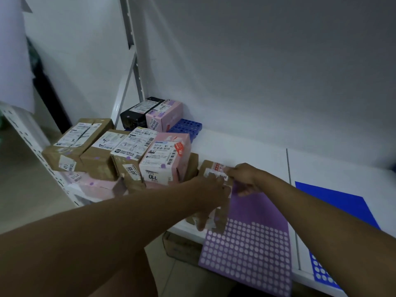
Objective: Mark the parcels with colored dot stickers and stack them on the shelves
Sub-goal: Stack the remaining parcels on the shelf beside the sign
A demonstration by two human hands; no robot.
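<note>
We see the right hand (244,179) pinching the top edge of the purple sheet (248,243), which lies on the white shelf (246,151) and hangs over its front edge. Its lower part shows rows of pale dots. The left hand (211,191) lies on the brown box (214,168), fingers curled over its near side. The box has white labels and sits just right of the pile (120,151) of parcels.

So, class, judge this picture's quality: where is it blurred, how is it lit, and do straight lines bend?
Head view: dim, even indoor light, no glare; the left hand and right hand smear with motion blur over the brown parcel; the purple sticker sheet reads fairly sharp; the shelf upright bows from wide-angle distortion.
</note>
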